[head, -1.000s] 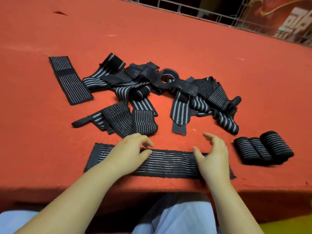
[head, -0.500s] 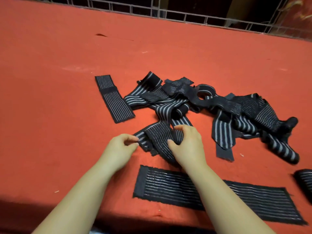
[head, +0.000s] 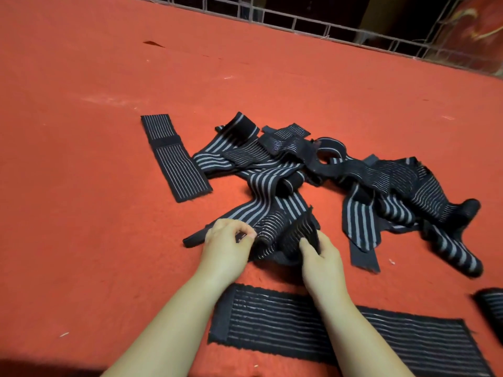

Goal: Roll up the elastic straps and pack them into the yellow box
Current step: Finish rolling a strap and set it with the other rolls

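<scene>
Black ribbed strap (head: pixel 283 235) (thin grey stripes), bunched, pinched by left hand (head: pixel 226 247) and right hand (head: pixel 321 258).

hands (head: pixel 275 248) side by side, fingers pinching

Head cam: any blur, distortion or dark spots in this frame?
Head view: the left hand and right hand on the fine-striped strap are slightly soft with motion; wide-angle bend shows in the wire fence; the bottom-left corner falls into shadow; the red cloth is evenly lit, without glare.
</scene>
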The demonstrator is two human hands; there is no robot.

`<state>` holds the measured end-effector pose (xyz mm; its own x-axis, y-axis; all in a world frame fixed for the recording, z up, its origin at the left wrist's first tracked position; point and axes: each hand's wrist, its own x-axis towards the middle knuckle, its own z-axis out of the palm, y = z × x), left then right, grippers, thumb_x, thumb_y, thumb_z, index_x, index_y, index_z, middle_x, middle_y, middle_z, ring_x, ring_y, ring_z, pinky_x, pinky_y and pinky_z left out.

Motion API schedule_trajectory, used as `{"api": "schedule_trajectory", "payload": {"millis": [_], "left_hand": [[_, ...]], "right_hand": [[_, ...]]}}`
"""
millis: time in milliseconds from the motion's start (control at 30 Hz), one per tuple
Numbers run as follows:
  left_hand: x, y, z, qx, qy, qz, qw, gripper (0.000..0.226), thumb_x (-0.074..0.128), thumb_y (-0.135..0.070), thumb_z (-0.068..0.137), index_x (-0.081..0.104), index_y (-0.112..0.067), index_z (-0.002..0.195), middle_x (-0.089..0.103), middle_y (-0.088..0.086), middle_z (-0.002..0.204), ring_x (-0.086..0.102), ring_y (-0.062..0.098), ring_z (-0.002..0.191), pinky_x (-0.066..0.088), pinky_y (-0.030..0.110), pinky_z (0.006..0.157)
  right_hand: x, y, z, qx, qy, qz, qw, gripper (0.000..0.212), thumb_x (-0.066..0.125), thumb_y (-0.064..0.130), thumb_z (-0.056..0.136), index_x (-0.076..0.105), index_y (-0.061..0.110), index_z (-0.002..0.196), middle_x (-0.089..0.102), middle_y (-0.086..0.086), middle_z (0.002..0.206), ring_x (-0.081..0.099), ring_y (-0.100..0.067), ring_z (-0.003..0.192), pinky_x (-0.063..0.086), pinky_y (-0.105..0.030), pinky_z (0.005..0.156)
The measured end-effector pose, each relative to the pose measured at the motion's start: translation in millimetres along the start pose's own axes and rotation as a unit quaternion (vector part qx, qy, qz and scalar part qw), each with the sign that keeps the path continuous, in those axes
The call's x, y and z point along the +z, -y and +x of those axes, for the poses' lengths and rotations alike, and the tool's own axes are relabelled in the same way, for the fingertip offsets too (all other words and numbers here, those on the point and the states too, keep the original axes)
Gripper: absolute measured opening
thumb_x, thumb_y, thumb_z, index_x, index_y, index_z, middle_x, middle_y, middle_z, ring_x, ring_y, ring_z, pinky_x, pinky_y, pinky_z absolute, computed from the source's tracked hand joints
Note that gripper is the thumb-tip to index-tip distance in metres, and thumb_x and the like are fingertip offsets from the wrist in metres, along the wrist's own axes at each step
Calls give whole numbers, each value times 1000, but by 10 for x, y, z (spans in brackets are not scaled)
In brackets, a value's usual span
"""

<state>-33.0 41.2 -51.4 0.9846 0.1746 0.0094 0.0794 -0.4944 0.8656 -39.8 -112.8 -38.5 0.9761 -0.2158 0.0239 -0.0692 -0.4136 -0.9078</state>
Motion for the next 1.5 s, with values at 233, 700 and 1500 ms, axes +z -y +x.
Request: {"api": "schedule_trajectory", "payload": {"millis": [233, 700, 1500], "left_hand": [[58, -163, -194, -54, 135, -279, 949, 35, 54, -4, 91, 48, -26, 118, 63, -2, 114, 62, 5, 98, 44, 17, 83], [38, -505, -624, -60, 156, -284, 944, 18, 54, -25, 92, 68, -16, 97, 74, -3, 86, 68, 9, 76, 48, 23, 72], [-23, -891, -1032, -103, 60, -462, 879, 23, 53, -4, 90, 56, -15, 110, 71, -5, 68, 60, 2, 51, 42, 14, 41]], "right_hand": [[67, 69, -103, 50, 97, 154, 982, 21, 56, 23, 94, 65, 12, 109, 71, 2, 103, 66, -9, 98, 49, -20, 89], [-610, 101, -408, 5, 59, 256, 965, 23, 63, 0, 84, 65, 7, 106, 73, -8, 103, 68, -26, 99, 51, -43, 91], [-1504, -291, -607, -93, -96, -82, 988, 79, 79, 20, 73, 38, 15, 140, 42, 0, 139, 40, -15, 131, 28, -28, 111]]}}
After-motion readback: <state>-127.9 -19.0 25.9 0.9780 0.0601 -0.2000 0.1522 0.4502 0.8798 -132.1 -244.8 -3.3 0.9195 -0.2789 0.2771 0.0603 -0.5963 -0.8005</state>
